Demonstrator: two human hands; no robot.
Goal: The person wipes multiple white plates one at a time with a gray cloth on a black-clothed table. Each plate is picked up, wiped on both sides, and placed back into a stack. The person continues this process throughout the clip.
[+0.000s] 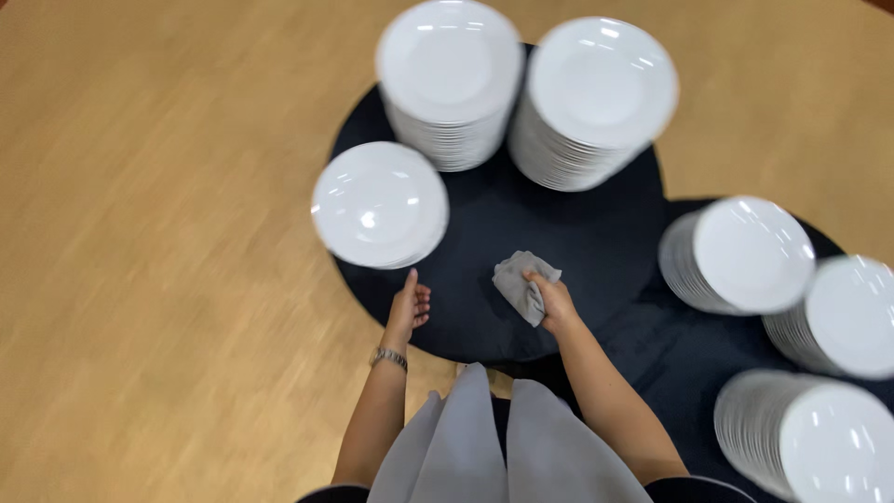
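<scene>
My right hand (553,300) grips a crumpled grey cloth (520,284) over the black-covered round table (559,233). My left hand (409,309) is empty, fingers together and pointing up, just below a short stack of white plates (380,205) at the table's left edge. It is close to the stack's near rim without touching it. A watch sits on my left wrist.
Two tall stacks of white plates (451,79) (596,98) stand at the back of the table. A second black table to the right (680,363) carries three more plate stacks (740,256) (843,317) (810,438). Wooden floor (158,233) surrounds both tables.
</scene>
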